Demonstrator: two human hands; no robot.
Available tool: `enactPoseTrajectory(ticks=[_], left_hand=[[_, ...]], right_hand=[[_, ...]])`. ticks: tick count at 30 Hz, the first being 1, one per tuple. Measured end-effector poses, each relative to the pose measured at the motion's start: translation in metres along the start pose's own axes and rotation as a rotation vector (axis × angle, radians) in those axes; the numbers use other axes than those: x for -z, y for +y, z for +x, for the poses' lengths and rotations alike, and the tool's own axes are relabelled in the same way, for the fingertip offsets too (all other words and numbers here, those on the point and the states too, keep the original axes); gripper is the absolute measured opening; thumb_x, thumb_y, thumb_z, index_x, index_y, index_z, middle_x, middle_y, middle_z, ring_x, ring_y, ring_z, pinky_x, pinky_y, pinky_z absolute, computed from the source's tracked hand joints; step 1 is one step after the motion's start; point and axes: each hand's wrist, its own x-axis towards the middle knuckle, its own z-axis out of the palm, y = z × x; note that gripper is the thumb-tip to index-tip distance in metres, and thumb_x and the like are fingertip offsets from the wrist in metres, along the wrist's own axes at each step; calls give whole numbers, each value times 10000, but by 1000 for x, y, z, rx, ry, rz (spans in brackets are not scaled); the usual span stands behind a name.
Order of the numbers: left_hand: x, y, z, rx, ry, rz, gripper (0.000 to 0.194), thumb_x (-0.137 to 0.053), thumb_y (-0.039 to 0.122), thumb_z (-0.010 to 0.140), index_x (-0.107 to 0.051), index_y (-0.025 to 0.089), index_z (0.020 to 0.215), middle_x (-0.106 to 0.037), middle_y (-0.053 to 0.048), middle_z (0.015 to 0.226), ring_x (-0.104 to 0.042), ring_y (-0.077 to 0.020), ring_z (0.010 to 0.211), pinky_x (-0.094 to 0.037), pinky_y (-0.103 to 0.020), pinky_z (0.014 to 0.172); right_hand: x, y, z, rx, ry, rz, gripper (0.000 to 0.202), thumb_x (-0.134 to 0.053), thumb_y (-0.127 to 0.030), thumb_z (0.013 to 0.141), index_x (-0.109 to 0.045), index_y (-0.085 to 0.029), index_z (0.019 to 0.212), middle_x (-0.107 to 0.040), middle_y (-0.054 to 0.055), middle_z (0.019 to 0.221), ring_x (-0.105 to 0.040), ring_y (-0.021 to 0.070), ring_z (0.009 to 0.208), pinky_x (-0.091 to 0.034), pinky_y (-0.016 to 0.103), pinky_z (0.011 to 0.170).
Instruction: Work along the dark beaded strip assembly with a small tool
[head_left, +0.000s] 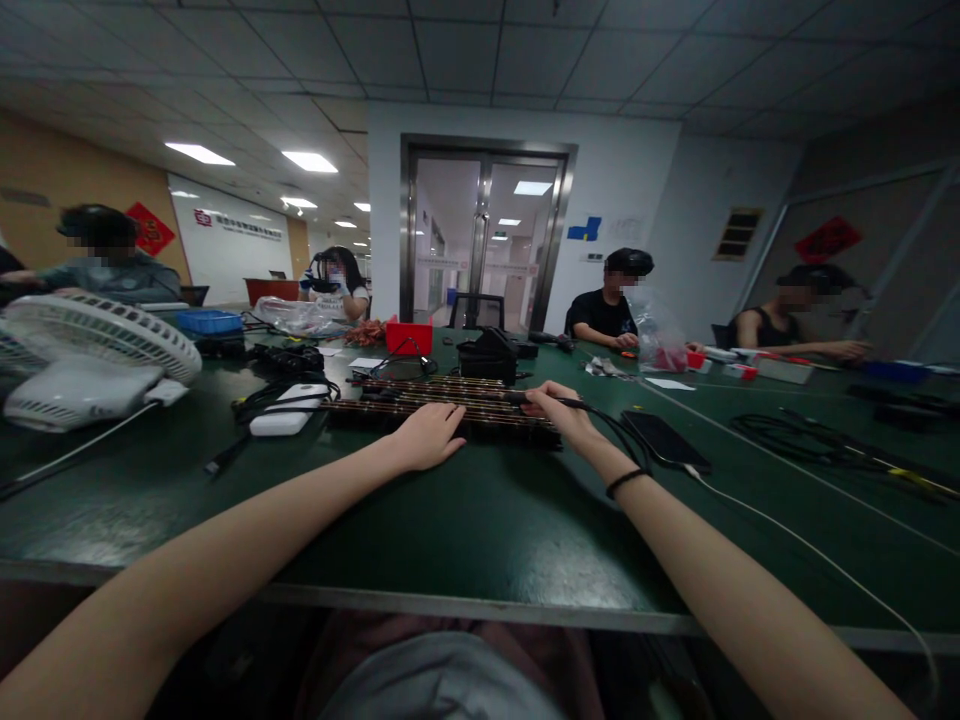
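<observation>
Several thin dark rods with gold-coloured marks [405, 404] lie side by side across the green table, over something black. My left hand [430, 436] rests flat on their near edge, its fingers spread a little and pointing right. At the right end of the rods, my right hand [559, 408] is closed round a black tool [515, 398] like a pen or handle, with a black cable [611, 420] running from its back. The tip of this tool is over the rods; whether it touches them I cannot tell.
A white power bank [289, 412] with cables and a white fan [97, 350] are on the left. Behind the rods stand a black pouch [487, 355] and a red box [409, 336]. A phone [665, 440] with a white cable lies right. Several people sit around the table.
</observation>
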Motion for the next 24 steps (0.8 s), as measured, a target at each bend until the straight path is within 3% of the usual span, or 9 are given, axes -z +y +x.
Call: enactPoseTrajectory(ticks=[8,17,24], left_hand=[[3,3,0,23,-21,14,540,-456,402,1018,-470,78,1450,-573,-219,1435,-555,-325,1323,-416,-433,1111],[1,0,-2,28,-25,-6,594,-413,422,1027,-399,55,1495,-460,-242,1540,-468,-329,1410,-377,-453,1147],[10,3,5,-21,12,111,562,-482,429,1015,-455,68,1444,-568,-215,1422,-563,-326,1280,-395,-423,1089]], right_hand=[[1,-3,-1,4,-9,6,245,-660,-173,781,-573,-225,559,-708,-4,695,-715,170,708,-597,321,751],[6,-2,6,64,-11,-170,191,-699,-243,750,-584,-213,600,-717,18,707,-696,185,718,-526,271,637],[6,-20,22,55,-110,-323,212,-688,-204,763,-534,-199,617,-669,6,642,-658,147,657,-459,213,566]])
